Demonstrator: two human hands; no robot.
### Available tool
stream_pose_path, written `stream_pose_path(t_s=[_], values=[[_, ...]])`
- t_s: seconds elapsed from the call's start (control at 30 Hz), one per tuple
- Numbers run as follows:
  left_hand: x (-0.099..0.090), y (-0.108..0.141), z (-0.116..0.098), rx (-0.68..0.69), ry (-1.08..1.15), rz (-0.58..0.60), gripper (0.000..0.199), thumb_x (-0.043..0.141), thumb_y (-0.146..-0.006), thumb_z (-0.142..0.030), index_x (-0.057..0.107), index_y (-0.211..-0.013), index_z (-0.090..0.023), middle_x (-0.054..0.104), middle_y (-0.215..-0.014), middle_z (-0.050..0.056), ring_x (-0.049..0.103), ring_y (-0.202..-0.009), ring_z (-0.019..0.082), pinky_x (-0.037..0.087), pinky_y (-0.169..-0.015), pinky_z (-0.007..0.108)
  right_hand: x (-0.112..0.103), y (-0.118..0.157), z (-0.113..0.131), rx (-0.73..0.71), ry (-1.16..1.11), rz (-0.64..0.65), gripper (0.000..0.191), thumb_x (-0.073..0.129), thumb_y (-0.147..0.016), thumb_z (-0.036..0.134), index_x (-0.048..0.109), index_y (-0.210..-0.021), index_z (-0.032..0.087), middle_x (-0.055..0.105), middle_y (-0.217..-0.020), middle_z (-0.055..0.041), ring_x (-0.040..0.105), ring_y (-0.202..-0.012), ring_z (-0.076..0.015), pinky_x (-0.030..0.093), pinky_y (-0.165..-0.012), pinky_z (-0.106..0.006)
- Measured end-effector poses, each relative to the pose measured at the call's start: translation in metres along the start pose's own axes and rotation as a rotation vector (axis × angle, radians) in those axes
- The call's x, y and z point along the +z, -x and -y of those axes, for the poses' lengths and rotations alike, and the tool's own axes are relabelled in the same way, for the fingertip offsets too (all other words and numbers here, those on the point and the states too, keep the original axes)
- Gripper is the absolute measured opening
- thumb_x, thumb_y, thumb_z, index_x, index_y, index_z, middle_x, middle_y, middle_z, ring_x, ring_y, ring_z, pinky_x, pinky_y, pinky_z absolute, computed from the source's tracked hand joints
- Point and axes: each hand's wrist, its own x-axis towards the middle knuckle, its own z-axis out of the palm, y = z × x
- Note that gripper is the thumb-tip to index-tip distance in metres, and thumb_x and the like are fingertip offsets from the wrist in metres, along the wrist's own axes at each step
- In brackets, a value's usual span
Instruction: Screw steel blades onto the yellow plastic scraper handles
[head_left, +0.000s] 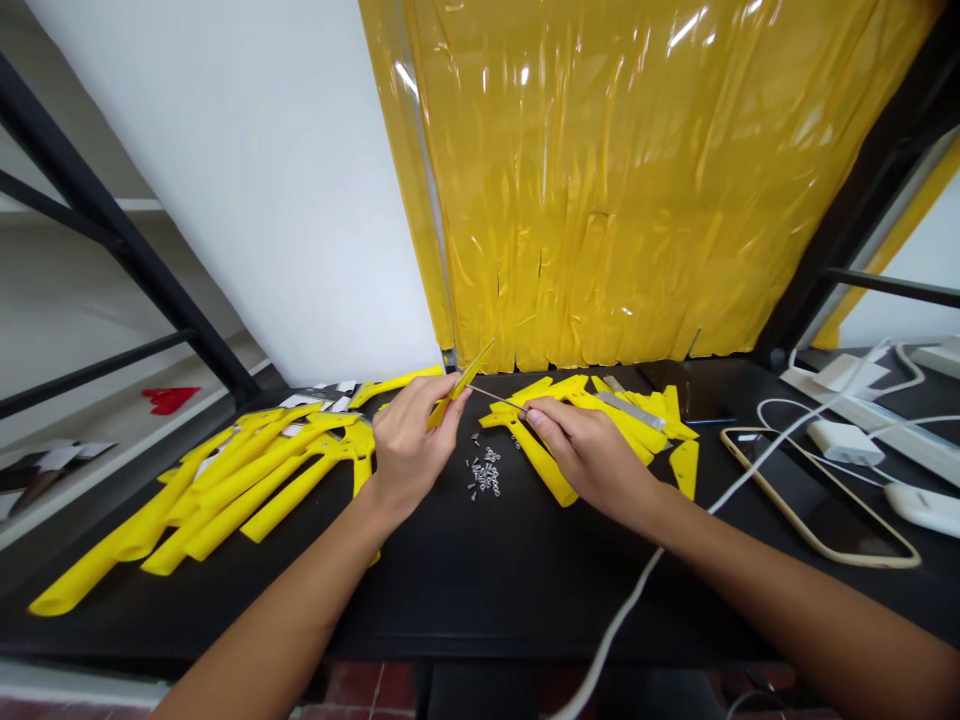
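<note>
My left hand [415, 432] is closed around a flat yellow plastic piece [477, 362] that points up and to the right. A screwdriver [496, 397] with a thin metal shaft is gripped in my right hand [571, 440]; its handle is hidden in the fist. The shaft's tip reaches the yellow piece at my left fingertips, where the contact is hidden. Between and below my hands lies a small pile of screws [486, 475] on the black table [465, 590].
Long yellow plastic parts [262, 475] are heaped on the left. More yellow parts [551, 470] lie behind my right hand, with a grey metal strip [630, 410]. A phone [821, 495], a white charger [846, 442] and a white cable [637, 590] are on the right. Yellow plastic sheeting [600, 200] hangs behind.
</note>
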Motion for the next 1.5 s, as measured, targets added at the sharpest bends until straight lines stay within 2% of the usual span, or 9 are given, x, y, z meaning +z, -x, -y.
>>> stream_pose_path(t_s=[0.2,0.37,0.43,0.57,0.8,1.03,1.2,1.33,1.5], values=[[0.000,0.000,0.001,-0.007,0.018,0.010,0.032,0.074,-0.080,-0.006,0.066,-0.107,-0.022,0.075,-0.094,0.003,0.072,-0.084,0.017,0.059,-0.077,0.034,0.003,0.001,-0.002,0.001,0.210,-0.033,0.034,0.038,-0.103,0.042,0.060,-0.114,0.020,0.074,-0.103,-0.0117,0.069,-0.081,-0.0258,0.043,-0.066,-0.035],[-0.001,0.001,0.001,0.006,0.028,-0.019,0.035,0.076,-0.076,-0.005,0.066,-0.105,-0.021,0.076,-0.094,0.004,0.072,-0.085,0.017,0.059,-0.076,0.033,0.001,0.004,0.004,-0.014,0.181,-0.041,0.033,0.033,-0.104,0.038,0.059,-0.101,0.018,0.071,-0.098,-0.0128,0.065,-0.086,-0.0258,0.041,-0.070,-0.036],[-0.001,0.001,0.000,0.023,0.021,-0.039,0.036,0.077,-0.076,-0.005,0.067,-0.106,-0.021,0.077,-0.095,0.004,0.073,-0.084,0.017,0.060,-0.075,0.032,-0.003,0.004,0.007,-0.035,0.059,-0.047,0.029,0.035,-0.104,0.035,0.058,-0.099,0.019,0.069,-0.096,-0.0102,0.063,-0.086,-0.0231,0.041,-0.072,-0.035],[-0.004,0.000,-0.001,0.021,0.013,-0.079,0.039,0.077,-0.076,-0.006,0.068,-0.110,-0.023,0.077,-0.094,0.003,0.073,-0.081,0.017,0.060,-0.073,0.032,-0.011,0.003,0.014,0.003,-0.247,-0.005,0.028,0.038,-0.103,0.036,0.052,-0.084,0.021,0.057,-0.076,-0.0012,0.052,-0.069,-0.0150,0.038,-0.066,-0.031],[-0.004,-0.004,-0.004,-0.003,0.022,-0.104,0.047,0.077,-0.076,-0.006,0.066,-0.117,-0.025,0.077,-0.096,0.002,0.073,-0.082,0.018,0.061,-0.075,0.033,-0.010,-0.003,0.016,0.361,-0.905,0.203,0.033,0.049,-0.096,0.049,0.047,-0.078,0.022,0.029,-0.054,0.0090,0.022,-0.041,-0.0082,0.016,-0.040,-0.025],[0.002,0.001,-0.003,-0.123,0.070,0.024,0.047,0.071,-0.083,-0.010,0.061,-0.127,-0.023,0.073,-0.112,0.006,0.073,-0.091,0.018,0.064,-0.072,0.030,-0.002,-0.003,0.015,0.423,-0.956,0.157,0.035,0.052,-0.093,0.053,0.048,-0.078,0.022,0.028,-0.056,0.0088,0.018,-0.043,-0.0073,0.014,-0.039,-0.023],[0.000,0.001,-0.006,-0.056,0.059,-0.011,0.051,0.072,-0.081,-0.006,0.061,-0.127,-0.024,0.074,-0.109,0.004,0.073,-0.091,0.018,0.063,-0.079,0.031,-0.003,-0.001,0.019,0.542,-1.312,0.358,0.034,0.048,-0.095,0.049,0.041,-0.075,0.022,0.018,-0.056,0.0104,0.008,-0.044,-0.0076,0.008,-0.038,-0.023],[0.000,-0.001,-0.009,-0.214,0.120,0.003,0.042,0.073,-0.082,-0.013,0.064,-0.122,-0.022,0.074,-0.108,0.004,0.073,-0.087,0.016,0.064,-0.072,0.027,-0.003,-0.005,0.010,0.446,-1.066,0.333,0.038,0.044,-0.097,0.054,0.048,-0.079,0.021,0.023,-0.057,0.0093,0.014,-0.046,-0.0084,0.013,-0.039,-0.022],[0.002,-0.006,0.009,-0.503,0.322,0.078,0.044,0.074,-0.082,-0.021,0.062,-0.125,-0.020,0.074,-0.102,0.007,0.075,-0.084,0.018,0.064,-0.065,0.025,-0.006,-0.008,-0.003,0.191,-0.587,0.051,0.038,0.039,-0.100,0.052,0.055,-0.088,0.020,0.042,-0.068,0.0027,0.036,-0.058,-0.0115,0.032,-0.051,-0.025]])
